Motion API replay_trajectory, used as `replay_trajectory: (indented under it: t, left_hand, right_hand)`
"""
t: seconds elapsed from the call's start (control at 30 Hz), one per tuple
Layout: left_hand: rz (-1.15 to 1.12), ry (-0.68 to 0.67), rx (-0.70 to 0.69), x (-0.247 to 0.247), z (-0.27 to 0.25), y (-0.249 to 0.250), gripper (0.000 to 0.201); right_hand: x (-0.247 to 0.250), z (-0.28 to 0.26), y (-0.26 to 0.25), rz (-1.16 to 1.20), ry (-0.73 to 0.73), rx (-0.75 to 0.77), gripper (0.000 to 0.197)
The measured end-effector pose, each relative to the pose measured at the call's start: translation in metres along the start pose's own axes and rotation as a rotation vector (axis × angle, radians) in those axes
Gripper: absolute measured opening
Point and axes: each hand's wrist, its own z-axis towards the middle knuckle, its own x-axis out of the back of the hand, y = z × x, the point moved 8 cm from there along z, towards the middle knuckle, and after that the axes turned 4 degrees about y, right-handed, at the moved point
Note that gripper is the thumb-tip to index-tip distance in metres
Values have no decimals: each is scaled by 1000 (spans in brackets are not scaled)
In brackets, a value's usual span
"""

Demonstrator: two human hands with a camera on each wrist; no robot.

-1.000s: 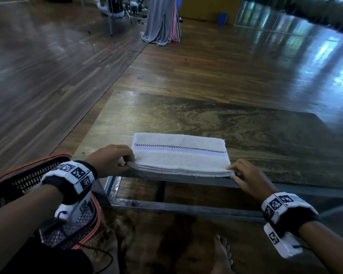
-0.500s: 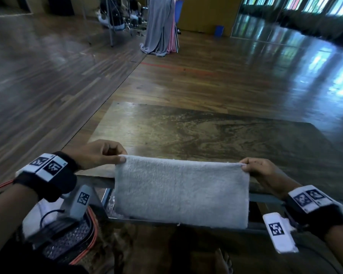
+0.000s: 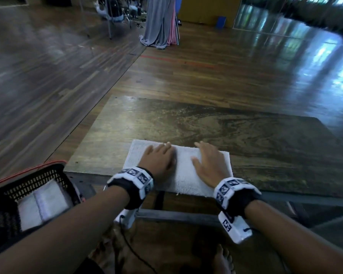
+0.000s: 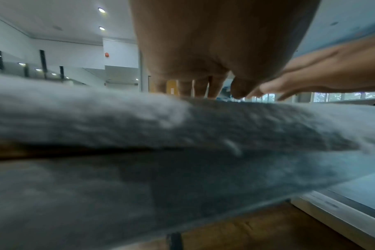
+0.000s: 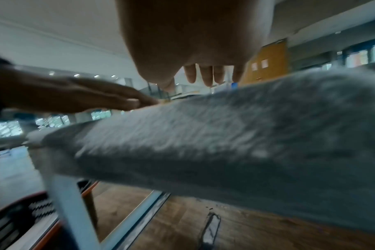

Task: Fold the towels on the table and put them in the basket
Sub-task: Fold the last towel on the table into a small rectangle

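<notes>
A folded white towel [image 3: 183, 171] lies at the near edge of the wooden table [image 3: 206, 125], its front hanging slightly over the edge. My left hand [image 3: 158, 158] presses flat on its left half and my right hand [image 3: 208, 162] lies flat on its right half, fingers straight. The left wrist view shows the towel [image 4: 139, 126] close under my left hand [image 4: 203, 84], with the other hand beside it. The right wrist view shows the towel [image 5: 225, 135] under my right hand [image 5: 203, 74]. A black basket [image 3: 12, 186] with an orange rim stands low at the left, holding a folded white towel [image 3: 42, 202].
The table's metal frame [image 3: 176, 215] runs below the front edge. A cable [image 3: 135, 252] trails on the floor by my bare foot [image 3: 223, 262]. Grey and pink cloths [image 3: 160, 20] hang on a stand far behind the table.
The towel was lifted off the table and held up by its top corners, then laid back down. Both hands have let go and now press flat on it.
</notes>
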Motion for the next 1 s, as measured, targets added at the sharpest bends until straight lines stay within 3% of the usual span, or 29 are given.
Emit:
replay_trajectory:
  t: [0.1,0.2,0.37,0.5,0.63,0.7,0.83,0.9,1.0]
  left_hand:
    - [66,-52,29,-26,0,5,59]
    - [85,-49,-8,-34,-3,-7,70]
    - [91,-180,-60,-26,-14,-36,98]
    - [167,-196,-27,-7,-33,-36,85]
    - [159,2,-10,21,-56,-12,53]
    - [163,12,-32,22,-68,2,47]
    - [98,-80,1,9,-73,4,66]
    - [105,-108,62,11,-54,-8,75]
    - [280,-162,154,16,-17,-46,75]
  right_hand:
    - [-29,-10,-21,-121,-116,100,54]
    - [-35,-17,-5,-204,-181,125,57]
    - [-14,-16,66,-287,-206,-55,64]
    - [-3,-21,104,-237,-213,-168,65]
    - [8,-25,123,-143,-136,-217,68]
    - [16,-25,119,-83,-75,-142,63]
    - [19,-22,98,-148,-75,95,47]
    - [17,-22,93,-152,-88,95,42]
    - [22,-22,77,-73,-30,119,35]
